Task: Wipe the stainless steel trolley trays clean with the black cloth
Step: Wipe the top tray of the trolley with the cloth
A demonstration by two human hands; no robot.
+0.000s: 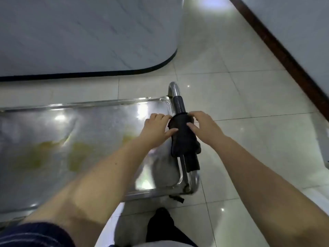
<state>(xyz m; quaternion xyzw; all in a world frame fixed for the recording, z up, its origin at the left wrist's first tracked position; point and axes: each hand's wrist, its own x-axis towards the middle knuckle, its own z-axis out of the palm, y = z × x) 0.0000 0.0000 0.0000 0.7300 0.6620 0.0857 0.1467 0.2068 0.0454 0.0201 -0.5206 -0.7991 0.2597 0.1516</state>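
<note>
We're seeing a shiny, smooth steel tray (pixel 99 122) w/ yellowish smears, a matt black cloth (pixel 183 138), polished metal handle (pixel 175 90) & glossy floor tiles (pixel 249 97).

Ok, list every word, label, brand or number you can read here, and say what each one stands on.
No text can be read anywhere in this view.
Stainless steel tray: no stamp or label shows, only glare and yellowish stains.
Black cloth draped over the trolley handle: no tag or print shows.
Striped sleeve: stripes only, no lettering.
</note>
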